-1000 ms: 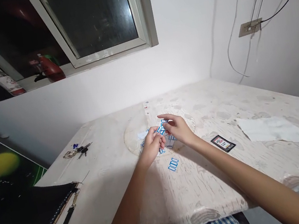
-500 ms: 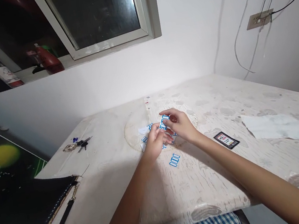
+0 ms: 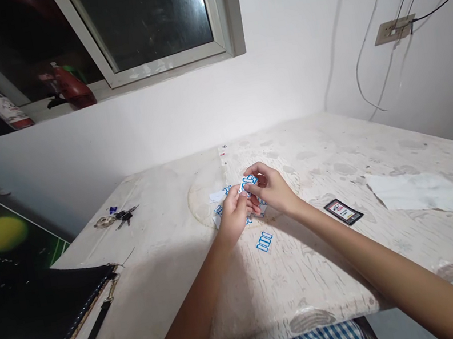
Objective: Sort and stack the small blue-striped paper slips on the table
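Note:
A small white sticker sheet with blue outlined shapes (image 3: pixel 249 180) is held up between both hands over the table. My left hand (image 3: pixel 235 209) pinches its lower left edge between thumb and fingers. From the right, my right hand (image 3: pixel 271 188) grips the sheet's other side with thumb and fingertips. Beneath and behind the hands lie several similar blue-and-white pieces (image 3: pixel 218 210), partly hidden by the fingers. Nearer to me, a separate piece with blue outlined shapes (image 3: pixel 264 241) rests flat on the tablecloth.
On the right are a black-edged card (image 3: pixel 343 212) and a white cloth (image 3: pixel 426 194). Keys (image 3: pixel 125 215) lie at the left, beyond a black bag (image 3: pixel 45 309) with a strap. The table (image 3: pixel 315 282) meets a white wall beneath a window.
The sticker sheet has tilted from steep to flatter between my fingers. My left fingers have closed in slightly; both hands stay in nearly the same place.

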The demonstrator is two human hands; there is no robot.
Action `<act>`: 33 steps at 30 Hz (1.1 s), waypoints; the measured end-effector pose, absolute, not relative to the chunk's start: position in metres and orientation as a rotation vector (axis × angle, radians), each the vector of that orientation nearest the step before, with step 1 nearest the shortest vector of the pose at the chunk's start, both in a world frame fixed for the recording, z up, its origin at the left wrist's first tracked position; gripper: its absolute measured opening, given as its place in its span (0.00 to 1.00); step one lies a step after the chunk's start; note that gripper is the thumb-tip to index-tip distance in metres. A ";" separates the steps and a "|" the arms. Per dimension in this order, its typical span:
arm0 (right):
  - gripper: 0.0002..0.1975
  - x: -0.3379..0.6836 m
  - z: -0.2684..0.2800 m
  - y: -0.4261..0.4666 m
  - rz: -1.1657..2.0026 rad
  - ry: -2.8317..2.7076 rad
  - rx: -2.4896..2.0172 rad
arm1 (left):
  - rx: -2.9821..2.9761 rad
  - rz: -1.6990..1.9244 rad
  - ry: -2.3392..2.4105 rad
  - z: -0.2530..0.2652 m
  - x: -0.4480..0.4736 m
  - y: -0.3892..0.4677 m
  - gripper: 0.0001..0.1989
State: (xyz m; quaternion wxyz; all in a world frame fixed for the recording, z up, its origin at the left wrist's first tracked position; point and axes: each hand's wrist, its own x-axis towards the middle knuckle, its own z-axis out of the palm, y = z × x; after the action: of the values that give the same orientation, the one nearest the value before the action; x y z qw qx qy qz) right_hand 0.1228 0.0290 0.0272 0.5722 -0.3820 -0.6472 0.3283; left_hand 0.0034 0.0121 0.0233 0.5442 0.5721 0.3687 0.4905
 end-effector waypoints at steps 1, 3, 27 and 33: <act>0.10 0.123 0.027 0.029 0.772 -1.527 -0.889 | 1.368 1.170 0.873 0.023 0.004 0.013 0.12; 0.13 0.124 0.029 0.028 0.763 -1.564 -0.883 | 1.383 1.173 0.870 0.021 0.004 0.014 0.12; 0.08 0.129 0.034 0.026 0.804 -1.616 -0.939 | 1.408 1.195 0.882 0.017 0.001 0.014 0.10; 0.09 0.129 0.034 0.026 0.749 -1.628 -0.972 | 1.333 1.218 0.832 0.017 0.003 0.014 0.11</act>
State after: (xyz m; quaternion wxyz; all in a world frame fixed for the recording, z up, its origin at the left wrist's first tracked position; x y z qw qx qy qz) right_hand 0.1287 0.0260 0.0339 0.5238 -0.4063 -0.6801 0.3130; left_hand 0.0034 0.0142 0.0170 0.5456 0.5619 0.3506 0.5135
